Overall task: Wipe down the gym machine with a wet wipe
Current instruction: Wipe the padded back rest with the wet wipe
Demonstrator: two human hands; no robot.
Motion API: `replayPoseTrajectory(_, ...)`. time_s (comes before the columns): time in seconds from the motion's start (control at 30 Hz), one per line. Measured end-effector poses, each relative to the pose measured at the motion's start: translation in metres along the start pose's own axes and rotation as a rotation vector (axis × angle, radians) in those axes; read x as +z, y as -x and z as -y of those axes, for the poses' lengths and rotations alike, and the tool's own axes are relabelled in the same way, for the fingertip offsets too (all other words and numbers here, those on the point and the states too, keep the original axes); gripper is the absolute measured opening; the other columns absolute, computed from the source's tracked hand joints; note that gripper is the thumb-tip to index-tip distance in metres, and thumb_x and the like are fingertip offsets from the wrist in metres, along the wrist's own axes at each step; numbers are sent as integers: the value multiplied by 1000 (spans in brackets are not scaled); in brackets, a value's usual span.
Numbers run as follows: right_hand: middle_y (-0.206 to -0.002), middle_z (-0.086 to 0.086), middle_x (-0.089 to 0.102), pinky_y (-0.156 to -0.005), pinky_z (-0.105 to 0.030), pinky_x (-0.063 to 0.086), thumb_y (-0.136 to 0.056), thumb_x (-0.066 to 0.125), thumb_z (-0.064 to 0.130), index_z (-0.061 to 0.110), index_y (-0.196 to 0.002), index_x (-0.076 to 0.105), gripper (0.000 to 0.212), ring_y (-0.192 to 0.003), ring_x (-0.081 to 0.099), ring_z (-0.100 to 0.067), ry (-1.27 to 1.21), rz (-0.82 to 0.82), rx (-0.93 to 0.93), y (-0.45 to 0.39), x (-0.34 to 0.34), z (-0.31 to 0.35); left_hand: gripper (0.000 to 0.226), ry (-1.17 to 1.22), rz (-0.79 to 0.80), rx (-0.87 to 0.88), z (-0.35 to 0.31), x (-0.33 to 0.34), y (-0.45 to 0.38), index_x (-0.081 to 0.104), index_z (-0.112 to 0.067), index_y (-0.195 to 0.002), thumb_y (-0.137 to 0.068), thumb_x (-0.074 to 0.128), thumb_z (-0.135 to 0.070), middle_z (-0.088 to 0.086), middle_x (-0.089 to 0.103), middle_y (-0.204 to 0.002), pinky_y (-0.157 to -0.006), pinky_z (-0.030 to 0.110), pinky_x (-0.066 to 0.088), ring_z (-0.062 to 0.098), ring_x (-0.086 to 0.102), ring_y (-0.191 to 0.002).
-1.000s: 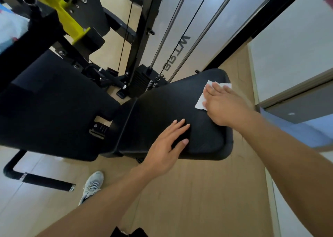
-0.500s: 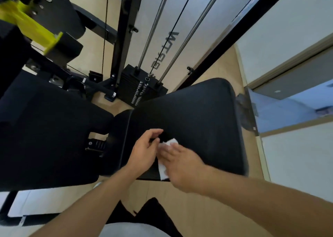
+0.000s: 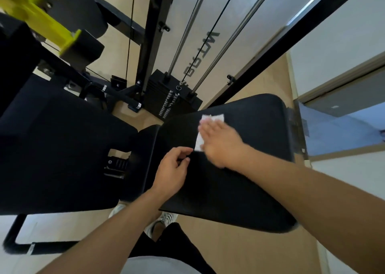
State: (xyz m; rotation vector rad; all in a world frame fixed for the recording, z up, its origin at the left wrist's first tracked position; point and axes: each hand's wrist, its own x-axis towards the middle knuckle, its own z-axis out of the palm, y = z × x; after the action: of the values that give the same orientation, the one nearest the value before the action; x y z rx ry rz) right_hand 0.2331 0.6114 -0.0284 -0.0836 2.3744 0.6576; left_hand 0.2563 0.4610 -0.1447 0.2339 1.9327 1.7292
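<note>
Both hands work: right hand (image 3: 220, 142) presses flat on the wet wipe (image 3: 210, 120), left hand (image 3: 173, 169) loosely curled, empty; overlapping strokes should cover the seat pad (image 3: 260, 144).

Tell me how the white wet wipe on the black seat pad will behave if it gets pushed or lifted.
The wet wipe is probably floppy: it lies thin and flat under the right hand on the seat pad. It likely slides with the flat palm pressing it, though its free edges may bunch. Lifted, it would probably droop and weigh very little.
</note>
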Motion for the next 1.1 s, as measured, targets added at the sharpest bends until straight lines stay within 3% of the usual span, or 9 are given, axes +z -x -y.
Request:
replayPoseTrajectory(0.13, -170, -11, -7, -127, -43, -1, -110, 20, 38, 6, -161, 2, 63, -156, -10, -25, 98, 151, -440, 55, 24, 70, 17, -83, -55, -153, 25, -14, -5, 68, -27, -107, -100, 57, -15, -6, 67, -101, -91, 39, 55, 8, 64, -96)
replayPoseTrajectory(0.2, -170, -10, -4, -127, -43, 1, -110, 21, 38, 8, -162, 3, 62, -157, -5, -25, 144, 108, -385, 34, 13, 43, 17, -106, -89, -170, 36, -19, -4, 68, -27, -108, -100, 58, -16, -7, 67, -105, -92, 34, 53, 8, 63, -100)
replayPoseTrajectory(0.37, -170, -11, -4, -127, -43, -1, -109, 20, 42, 8, -162, 1, 66, -157, -6, -26, 57, 76, 41, -55, -13, -17, 16, -58, -122, -223, 58, -30, 9, 69, -30, -103, -99, 59, -18, -13, 69, -102, -89, 30, 53, 3, 63, -99)
replayPoseTrajectory(0.53, -170, -11, -9, -127, -44, -1, -109, 27, 37, 8, -161, -1, 66, -156, -10, -27, 87, 206, -438, 1, 36, 111, 21, 47, -271, -225, 64, -45, 20, 69, -30, -96, -99, 58, -13, -12, 71, -94, -81, 21, 51, -2, 65, -88)
replayPoseTrajectory(0.6, -170, -13, -6, -127, -44, 3, -108, 27, 35, 7, -162, 2, 65, -157, -5, -29, 151, 247, -544, 0, 42, 118, 21, 78, -294, -223, 65, -50, 20, 69, -30, -96, -100, 58, -14, -12, 72, -93, -79, 22, 52, 0, 66, -86)
replayPoseTrajectory(0.7, -167, -19, 10, -124, -49, 17, -101, 27, 35, 4, -160, 12, 68, -153, 14, -36, 165, 95, -302, -56, 20, 72, 16, 67, -255, -222, 69, -56, 19, 71, -31, -101, -100, 59, -19, -13, 72, -97, -84, 24, 52, 1, 66, -94)
replayPoseTrajectory(0.83, -170, -11, -8, -127, -45, -2, -107, 28, 41, 8, -162, -1, 70, -156, -8, -29, 78, 150, -50, -109, -3, 28, 14, 88, -243, -222, 74, -61, 21, 70, -31, -104, -101, 58, -25, -13, 73, -100, -86, 24, 52, 1, 66, -96)
replayPoseTrajectory(1.03, -169, -17, 7, -126, -47, 7, -107, 30, 41, 6, -161, 11, 68, -156, 4, -33, 133, 232, -453, -49, 55, 167, 13, 121, -319, -251, 81, -66, 29, 71, -27, -105, -101, 58, -25, -11, 72, -91, -78, 24, 53, 2, 67, -85)
replayPoseTrajectory(1.1, -169, -15, 4, -127, -46, 5, -107, 29, 38, 7, -161, 9, 66, -156, 2, -31, 174, 290, -531, -50, 55, 172, 13, 133, -327, -268, 83, -67, 31, 70, -29, -104, -101, 58, -26, -10, 72, -90, -75, 24, 53, 3, 67, -83)
